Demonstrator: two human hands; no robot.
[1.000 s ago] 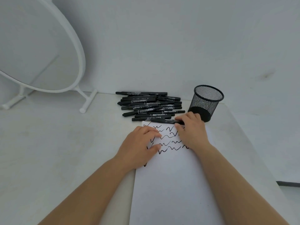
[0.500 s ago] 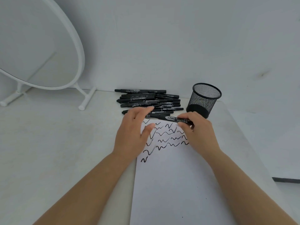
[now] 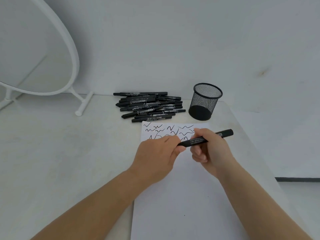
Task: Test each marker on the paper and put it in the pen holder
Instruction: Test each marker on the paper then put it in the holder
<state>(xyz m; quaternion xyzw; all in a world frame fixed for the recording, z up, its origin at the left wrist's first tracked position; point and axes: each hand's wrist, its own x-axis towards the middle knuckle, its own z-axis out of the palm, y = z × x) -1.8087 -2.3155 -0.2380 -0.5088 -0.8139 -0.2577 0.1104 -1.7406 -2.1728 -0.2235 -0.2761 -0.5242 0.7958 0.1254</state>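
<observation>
A black marker (image 3: pixel 199 140) is held level above the white paper (image 3: pixel 187 196). My right hand (image 3: pixel 212 149) grips its barrel near the middle. My left hand (image 3: pixel 159 153) pinches the marker's left end, where the cap sits. The paper's top part carries several black squiggles (image 3: pixel 155 128). Behind the paper lies a pile of black markers (image 3: pixel 149 106). The black mesh pen holder (image 3: pixel 204 101) stands upright to the right of the pile and looks empty.
A round white-framed mirror (image 3: pixel 34 49) on a stand leans at the back left of the white table (image 3: pixel 60 153). The table's right edge runs close past the pen holder and paper. A wall rises directly behind the pile.
My right hand picked a marker off the pile's front and drew it back over the paper. My left hand left the paper and closed on the marker's left end.
</observation>
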